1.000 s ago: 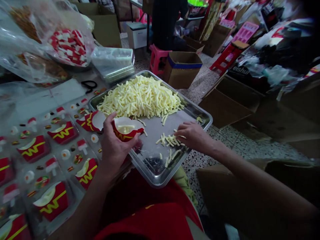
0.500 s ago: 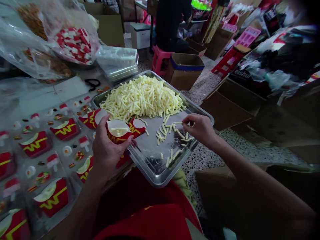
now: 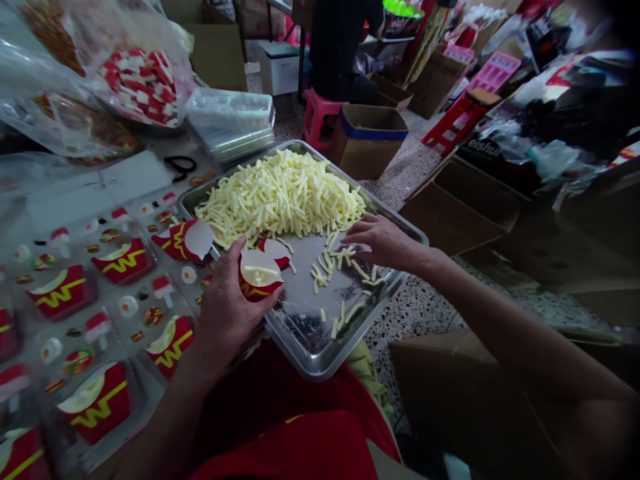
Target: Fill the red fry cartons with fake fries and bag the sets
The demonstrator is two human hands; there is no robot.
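The left hand [image 3: 231, 293] grips a red carton [image 3: 257, 289]; the palm-down right hand [image 3: 383, 241] seems loosely spread.

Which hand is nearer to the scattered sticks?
Right: the right hand is right at the scattered sticks; the left hand, farther to their left, holds a red cup.
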